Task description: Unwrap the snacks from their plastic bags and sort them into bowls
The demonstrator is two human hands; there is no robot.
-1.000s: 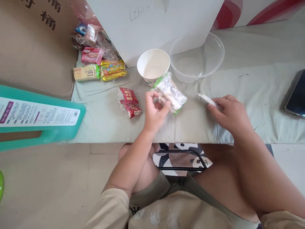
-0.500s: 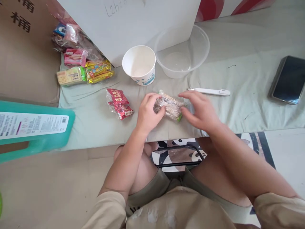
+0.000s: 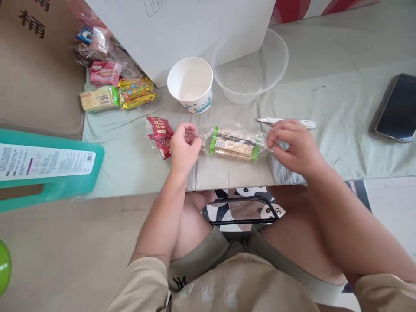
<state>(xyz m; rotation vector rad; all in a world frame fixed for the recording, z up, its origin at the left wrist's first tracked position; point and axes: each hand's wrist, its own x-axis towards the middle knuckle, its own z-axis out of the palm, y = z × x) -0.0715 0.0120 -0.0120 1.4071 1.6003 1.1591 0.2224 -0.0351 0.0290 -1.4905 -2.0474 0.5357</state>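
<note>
A snack pack (image 3: 234,144) with green ends and a barcode lies inside a clear plastic bag (image 3: 208,131), low over the cloth-covered surface. My left hand (image 3: 186,145) pinches the bag's left end. Its right end is gripped between the thumb and fingers of my right hand (image 3: 290,144), so the bag is stretched between them. Partly behind my left hand lie red snack packets (image 3: 160,132) in clear wrap. A white utility knife (image 3: 271,121) rests just beyond my right hand, which covers part of its handle.
Behind stand a white paper cup (image 3: 191,82) and a clear plastic bowl (image 3: 250,69), close to a white box (image 3: 195,30). Several wrapped snacks (image 3: 136,93) sit at the back left. A green bottle (image 3: 71,182) is at left, a black phone (image 3: 397,108) at right.
My hands have moved apart, pulling the bag out lengthwise. The snack pack's front with its barcode now shows. My left hand has come over beside the red packets.
</note>
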